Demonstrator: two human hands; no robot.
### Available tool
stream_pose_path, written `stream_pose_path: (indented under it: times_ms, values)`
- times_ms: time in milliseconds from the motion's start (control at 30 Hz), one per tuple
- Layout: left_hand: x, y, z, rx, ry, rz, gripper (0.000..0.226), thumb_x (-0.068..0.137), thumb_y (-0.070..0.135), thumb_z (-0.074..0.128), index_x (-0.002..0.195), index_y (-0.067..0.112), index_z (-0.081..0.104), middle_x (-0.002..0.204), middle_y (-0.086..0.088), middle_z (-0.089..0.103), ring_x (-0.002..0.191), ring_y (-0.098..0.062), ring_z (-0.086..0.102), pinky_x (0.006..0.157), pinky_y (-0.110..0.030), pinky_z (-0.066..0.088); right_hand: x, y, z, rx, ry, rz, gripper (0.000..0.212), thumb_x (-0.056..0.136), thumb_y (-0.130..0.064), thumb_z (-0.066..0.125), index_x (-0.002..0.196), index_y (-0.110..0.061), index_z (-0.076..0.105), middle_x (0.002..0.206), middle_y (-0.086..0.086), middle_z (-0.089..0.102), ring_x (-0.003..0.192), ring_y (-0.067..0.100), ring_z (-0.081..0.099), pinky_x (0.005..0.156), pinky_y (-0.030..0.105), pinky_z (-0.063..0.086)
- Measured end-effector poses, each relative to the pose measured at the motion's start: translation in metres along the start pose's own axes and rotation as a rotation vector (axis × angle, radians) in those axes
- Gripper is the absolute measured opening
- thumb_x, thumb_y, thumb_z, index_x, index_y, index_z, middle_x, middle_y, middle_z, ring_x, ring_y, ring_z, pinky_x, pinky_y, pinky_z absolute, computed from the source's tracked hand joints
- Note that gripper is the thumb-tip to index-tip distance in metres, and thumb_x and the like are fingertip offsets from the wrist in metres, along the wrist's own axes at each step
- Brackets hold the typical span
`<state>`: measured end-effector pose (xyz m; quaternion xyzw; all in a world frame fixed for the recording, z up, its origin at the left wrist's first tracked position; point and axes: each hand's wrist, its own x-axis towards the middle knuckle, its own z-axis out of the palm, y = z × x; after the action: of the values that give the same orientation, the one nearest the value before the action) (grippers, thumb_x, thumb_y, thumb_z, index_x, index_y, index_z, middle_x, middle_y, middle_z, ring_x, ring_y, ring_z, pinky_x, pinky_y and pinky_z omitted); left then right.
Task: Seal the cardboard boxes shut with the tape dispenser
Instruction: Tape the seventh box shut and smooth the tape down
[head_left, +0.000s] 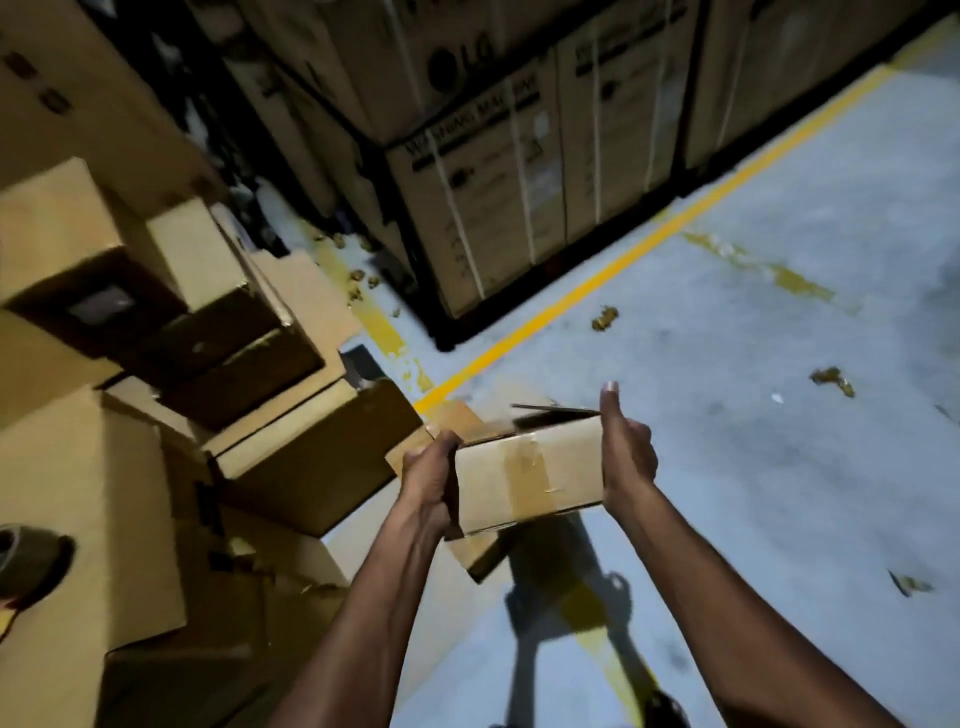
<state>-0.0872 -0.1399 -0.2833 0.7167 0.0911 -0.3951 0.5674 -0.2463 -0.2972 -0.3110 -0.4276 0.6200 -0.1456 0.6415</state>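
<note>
Cardboard box (530, 475) within curled fingers (440, 448) of left hand (428, 480) and right hand (626, 457), carton pile (291, 467) alongside.

A small box (488, 483) of matt brown cardboard carries a strip of glossy, wrinkled brown plastic tape (532, 475). The grey concrete floor (779, 467) looks rough and scuffed, its yellow painted line (623, 260) chipped. Printed cardboard cartons (498, 218) wear pale plastic straps (467, 249).

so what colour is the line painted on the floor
Yellow; the floor line shows best in the head view.
</note>
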Motion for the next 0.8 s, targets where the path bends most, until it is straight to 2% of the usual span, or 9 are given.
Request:
stream_pose_path:
  times_ms: [67, 133, 233, 333, 433, 500, 633, 700, 800]
  values:
    - [-0.034, 0.02, -0.013, -0.04, 0.05, 0.15, 0.027, 0.085, 0.021, 0.073, 0.106, 0.011, 0.059, 0.086, -0.012, 0.067, 0.066, -0.025, 0.065, 0.063, -0.044, 0.057, -0.001, -0.012, 0.007, 0.069, -0.214, 0.038, 0.102, 0.05, -0.109, 0.05, 0.111, -0.029, 0.071, 0.113, 0.014, 0.071, 0.101, 0.041, 0.069, 0.089, 0.063, 0.058]
    - [-0.071, 0.037, -0.037, -0.076, 0.109, 0.31, 0.037, 0.086, 0.022, 0.076, 0.119, 0.028, 0.06, 0.105, -0.003, 0.069, 0.083, -0.024, 0.066, 0.072, -0.049, 0.058, -0.035, -0.031, 0.015, 0.148, -0.468, 0.023, 0.089, 0.059, -0.099, 0.062, 0.117, -0.032, 0.073, 0.119, 0.016, 0.073, 0.107, 0.043, 0.07, 0.088, 0.067, 0.056]
    - [-0.115, 0.058, -0.079, -0.124, 0.114, 0.536, 0.048, 0.085, 0.018, 0.08, 0.126, 0.032, 0.06, 0.116, 0.01, 0.063, 0.097, -0.017, 0.064, 0.079, -0.047, 0.06, -0.087, -0.05, 0.033, 0.228, -0.718, -0.08, 0.057, 0.09, -0.067, 0.063, 0.127, -0.024, 0.07, 0.119, 0.015, 0.075, 0.104, 0.036, 0.073, 0.08, 0.05, 0.062]
    - [-0.156, 0.066, -0.131, -0.088, 0.196, 0.738, 0.074, 0.06, 0.036, 0.086, 0.127, 0.018, 0.062, 0.126, 0.015, 0.063, 0.106, 0.006, 0.063, 0.077, -0.014, 0.054, -0.131, -0.054, 0.061, 0.328, -0.882, -0.129, 0.057, 0.09, -0.037, 0.071, 0.142, -0.018, 0.058, 0.125, 0.013, 0.073, 0.106, 0.032, 0.074, 0.072, 0.041, 0.063]
    - [-0.183, 0.064, -0.184, -0.142, 0.283, 0.83, 0.085, 0.054, 0.039, 0.085, 0.129, 0.007, 0.06, 0.136, 0.01, 0.064, 0.12, 0.001, 0.062, 0.089, -0.016, 0.053, -0.174, -0.053, 0.094, 0.345, -0.953, -0.268, 0.046, 0.086, -0.02, 0.073, 0.129, -0.027, 0.061, 0.115, 0.004, 0.078, 0.097, 0.021, 0.076, 0.067, 0.032, 0.061]
    - [-0.203, 0.062, -0.218, -0.204, 0.322, 0.864, 0.08, 0.058, 0.035, 0.086, 0.128, 0.008, 0.059, 0.138, 0.01, 0.065, 0.126, -0.005, 0.061, 0.097, -0.024, 0.053, -0.206, -0.051, 0.118, 0.321, -1.004, -0.353, 0.056, 0.081, -0.021, 0.079, 0.133, -0.029, 0.061, 0.119, 0.003, 0.076, 0.105, 0.022, 0.074, 0.074, 0.033, 0.062]
    - [-0.233, 0.059, -0.285, -0.32, 0.411, 0.836, 0.058, 0.077, 0.034, 0.084, 0.128, 0.033, 0.057, 0.126, 0.005, 0.069, 0.12, -0.021, 0.064, 0.085, -0.03, 0.055, -0.263, -0.043, 0.174, 0.25, -1.11, -0.51, 0.068, 0.081, -0.028, 0.08, 0.145, -0.025, 0.056, 0.136, 0.009, 0.068, 0.128, 0.032, 0.063, 0.11, 0.054, 0.048]
    - [-0.249, 0.053, -0.326, -0.34, 0.427, 0.753, 0.065, 0.074, 0.051, 0.079, 0.132, 0.039, 0.054, 0.123, 0.004, 0.072, 0.118, -0.023, 0.064, 0.09, -0.041, 0.051, -0.297, -0.035, 0.203, 0.189, -1.152, -0.585, 0.071, 0.081, -0.032, 0.082, 0.146, -0.028, 0.055, 0.136, 0.005, 0.068, 0.13, 0.029, 0.062, 0.113, 0.052, 0.045]
    - [-0.271, 0.037, -0.387, -0.394, 0.388, 0.68, 0.063, 0.073, 0.055, 0.074, 0.131, 0.035, 0.058, 0.114, 0.007, 0.076, 0.112, -0.026, 0.064, 0.091, -0.049, 0.048, -0.345, -0.02, 0.239, 0.113, -1.236, -0.629, 0.084, 0.074, -0.039, 0.086, 0.15, -0.034, 0.051, 0.139, 0.002, 0.067, 0.129, 0.028, 0.062, 0.113, 0.054, 0.045]
